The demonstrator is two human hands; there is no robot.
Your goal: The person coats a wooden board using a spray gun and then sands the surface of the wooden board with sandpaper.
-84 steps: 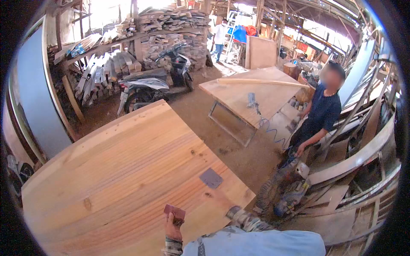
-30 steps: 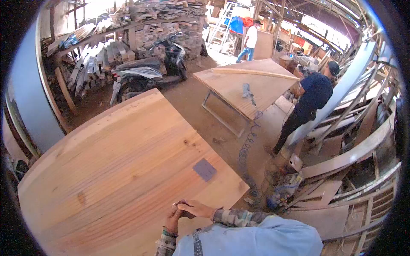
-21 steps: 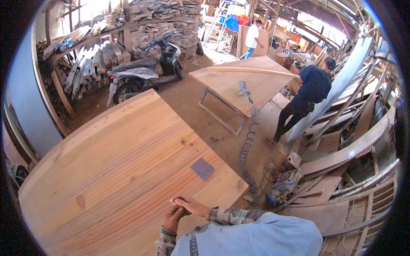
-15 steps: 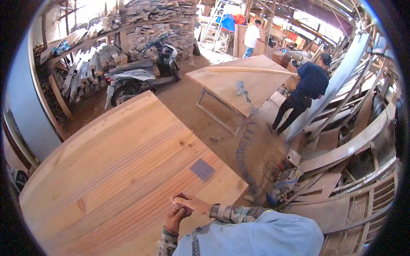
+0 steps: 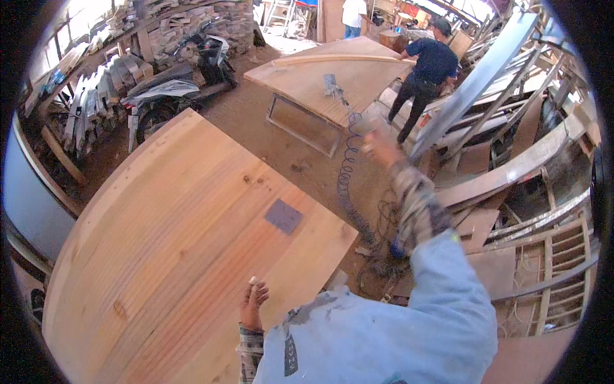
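Note:
A wide board of light wood planks (image 5: 185, 237) lies in front of me. On it, near the right corner, rests a flat grey-purple sheet (image 5: 283, 216). My left hand (image 5: 252, 306) is over the board's near edge, fingers curled, with a small pale spot at the fingertips that I cannot make out. My right hand (image 5: 382, 148) is raised beyond the board's right edge, above the floor. It is smeared by motion, and whether it holds anything is unclear. The dark red piece is not plainly visible.
Behind stands a second wood-topped table (image 5: 332, 70) with a spray tool (image 5: 330, 84) and a coiled blue hose (image 5: 345, 173). A person in dark clothes (image 5: 430, 64) is beside it, another in a white shirt (image 5: 354, 14) behind. A motorbike (image 5: 173, 93) and stacked timber are at left.
My hands, earlier together around the dark red piece, have parted; the right has swung up and right. The view has tilted down and turned right. The dark-clothed person has turned to the far table.

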